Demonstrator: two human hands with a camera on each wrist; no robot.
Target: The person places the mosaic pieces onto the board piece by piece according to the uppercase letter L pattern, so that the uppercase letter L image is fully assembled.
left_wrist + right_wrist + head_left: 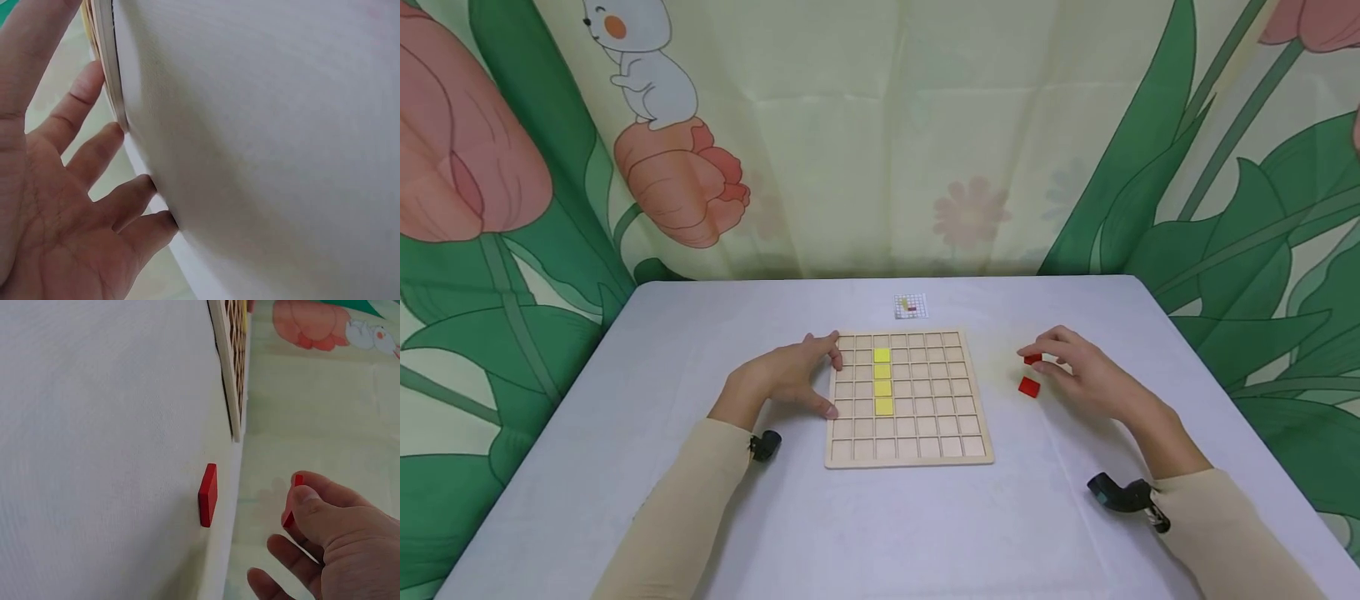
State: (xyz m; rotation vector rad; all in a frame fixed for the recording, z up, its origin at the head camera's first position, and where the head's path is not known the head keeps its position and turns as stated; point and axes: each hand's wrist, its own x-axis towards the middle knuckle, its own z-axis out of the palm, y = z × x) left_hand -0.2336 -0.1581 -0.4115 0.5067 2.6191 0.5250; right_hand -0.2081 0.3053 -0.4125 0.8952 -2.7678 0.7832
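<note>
A square wooden grid board (910,463) lies on the table, with a column of several yellow tiles (883,388) set in its cells. At the board's left edge is my left hand (793,375), thumb and fingers spread along the rim. The left wrist view shows its fingers (94,153) extended against the board's edge and the table. Right of the board, my right hand (1078,371) pinches a red tile (291,503) between thumb and fingertips, lifted above the table. A second red tile (1029,387) lies flat on the cloth just below that hand.
Behind the board lies a small printed grid card (911,306) with yellow and red marks. White cloth (895,533) covers the table. A curtain (850,150) with tulips and a rabbit hangs at the table's far edge.
</note>
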